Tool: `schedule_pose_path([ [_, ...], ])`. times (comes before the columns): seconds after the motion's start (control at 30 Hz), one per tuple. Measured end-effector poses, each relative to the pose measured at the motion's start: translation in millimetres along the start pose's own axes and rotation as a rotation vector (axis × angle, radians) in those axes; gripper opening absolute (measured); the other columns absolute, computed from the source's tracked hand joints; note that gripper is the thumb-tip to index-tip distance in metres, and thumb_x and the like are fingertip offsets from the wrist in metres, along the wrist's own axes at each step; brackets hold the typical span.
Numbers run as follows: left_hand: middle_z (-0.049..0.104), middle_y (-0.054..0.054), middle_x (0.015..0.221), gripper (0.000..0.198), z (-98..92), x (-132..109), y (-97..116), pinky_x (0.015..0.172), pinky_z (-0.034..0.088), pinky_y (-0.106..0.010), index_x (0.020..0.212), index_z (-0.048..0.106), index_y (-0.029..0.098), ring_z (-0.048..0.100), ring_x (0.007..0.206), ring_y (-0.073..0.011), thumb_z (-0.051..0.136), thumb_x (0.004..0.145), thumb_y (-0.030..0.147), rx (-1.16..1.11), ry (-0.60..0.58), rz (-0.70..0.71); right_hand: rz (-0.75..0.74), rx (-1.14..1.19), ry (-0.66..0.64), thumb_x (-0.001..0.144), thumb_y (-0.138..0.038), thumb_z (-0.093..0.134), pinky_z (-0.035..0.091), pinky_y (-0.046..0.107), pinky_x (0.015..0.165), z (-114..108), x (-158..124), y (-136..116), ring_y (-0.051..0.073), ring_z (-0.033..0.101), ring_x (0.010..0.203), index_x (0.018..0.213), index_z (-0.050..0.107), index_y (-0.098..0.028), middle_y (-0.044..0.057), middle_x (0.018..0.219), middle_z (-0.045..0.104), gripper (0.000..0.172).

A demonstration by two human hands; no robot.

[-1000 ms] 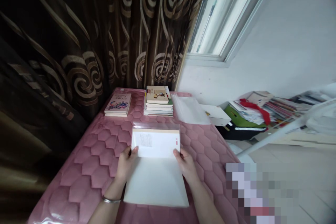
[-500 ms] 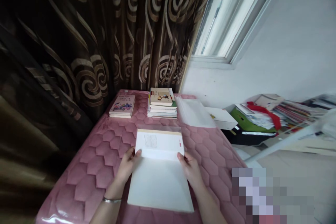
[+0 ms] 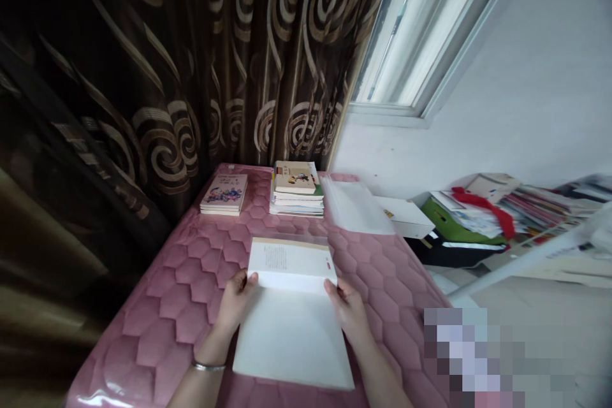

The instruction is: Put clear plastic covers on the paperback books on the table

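A white book (image 3: 294, 335) lies in front of me, one cover opened out away from me. Its far part carries a small block of print and a red mark, with a cream strip along the far edge. What looks like clear film shows just beyond that edge. My left hand (image 3: 238, 296) grips the book's left side near the fold, thumb on top and fingers mostly hidden beneath. Opposite it, my right hand (image 3: 347, 306) pinches the right side in the same way. A silver bangle (image 3: 209, 367) circles my left wrist.
On the pink quilted, plastic-covered surface (image 3: 165, 306), a few illustrated books (image 3: 224, 193) lie far left and a taller book stack (image 3: 296, 188) behind. Clear plastic sheets (image 3: 358, 207) and a white box (image 3: 406, 217) sit right. Patterned curtains (image 3: 268, 64) hang behind; papers fill a bin (image 3: 459, 229).
The far part of the book tilts slightly more, and its white edge faces me a little more. Both hands keep their hold in nearly the same place.
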State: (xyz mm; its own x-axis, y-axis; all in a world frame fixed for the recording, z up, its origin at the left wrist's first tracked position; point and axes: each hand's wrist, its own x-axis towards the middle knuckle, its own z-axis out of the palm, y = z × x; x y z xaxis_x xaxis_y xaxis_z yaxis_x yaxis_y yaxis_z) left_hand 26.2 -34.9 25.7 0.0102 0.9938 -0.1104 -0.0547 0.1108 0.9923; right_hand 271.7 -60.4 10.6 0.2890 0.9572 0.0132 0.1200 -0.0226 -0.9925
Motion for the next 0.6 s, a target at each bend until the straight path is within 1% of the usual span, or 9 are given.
schedule_pose_path([
  [0.1, 0.069, -0.005, 0.077, 0.045, 1.1, -1.7, 2.8, 0.055, 0.045, -0.023, 0.092, 0.063, 0.014, 0.062, 0.064, -0.0168, 0.066, 0.07, 0.054, -0.071, -0.053, -0.007, 0.004, 0.018, -0.01, 0.066, -0.066, 0.062, 0.034, 0.024, 0.045, 0.1, -0.3, -1.6, 0.014, 0.045, 0.051, 0.061, 0.054, -0.019, 0.001, 0.057, 0.055, 0.048],
  [0.17, 0.07, -0.006, 0.078, 0.047, 2.3, -2.0, 3.3, 0.057, 0.047, -0.024, 0.095, 0.063, 0.014, 0.063, 0.065, -0.0176, 0.067, 0.07, 0.053, -0.124, -0.078, -0.022, 0.008, 0.04, -0.018, 0.066, -0.065, 0.062, 0.034, 0.024, 0.044, 0.1, -0.7, -2.2, 0.014, 0.044, 0.05, 0.062, 0.054, -0.019, 0.0, 0.056, 0.054, 0.048],
  [0.33, 0.07, -0.006, 0.077, 0.046, 3.9, -1.1, 2.2, 0.056, 0.046, -0.024, 0.093, 0.062, 0.013, 0.062, 0.06, -0.016, 0.07, 0.068, 0.051, -0.19, -0.061, -0.043, 0.007, 0.072, -0.027, 0.07, -0.064, 0.059, 0.034, 0.024, 0.046, 0.6, -0.9, -0.7, 0.013, 0.042, 0.05, 0.067, 0.055, -0.018, -0.001, 0.056, 0.052, 0.046],
  [0.47, 0.069, -0.004, 0.079, 0.046, 2.6, 0.9, -0.2, 0.06, 0.048, -0.026, 0.095, 0.061, 0.015, 0.062, 0.062, -0.0158, 0.07, 0.067, 0.051, -0.175, -0.044, -0.025, -0.015, -0.035, 0.037, 0.072, -0.067, 0.054, 0.034, 0.024, 0.047, 2.3, 1.9, 3.9, 0.014, 0.043, 0.051, 0.065, 0.054, -0.017, -0.001, 0.054, 0.05, 0.05],
  [0.6, 0.069, -0.004, 0.081, 0.044, 1.6, 3.5, -5.7, 0.06, 0.047, -0.024, 0.094, 0.061, 0.016, 0.062, 0.064, -0.0156, 0.067, 0.07, 0.052, -0.145, -0.048, -0.008, -0.026, -0.112, 0.091, 0.073, -0.069, 0.05, 0.035, 0.024, 0.047, 3.7, 3.7, 7.8, 0.015, 0.046, 0.053, 0.065, 0.055, -0.017, 0.0, 0.054, 0.052, 0.053],
])
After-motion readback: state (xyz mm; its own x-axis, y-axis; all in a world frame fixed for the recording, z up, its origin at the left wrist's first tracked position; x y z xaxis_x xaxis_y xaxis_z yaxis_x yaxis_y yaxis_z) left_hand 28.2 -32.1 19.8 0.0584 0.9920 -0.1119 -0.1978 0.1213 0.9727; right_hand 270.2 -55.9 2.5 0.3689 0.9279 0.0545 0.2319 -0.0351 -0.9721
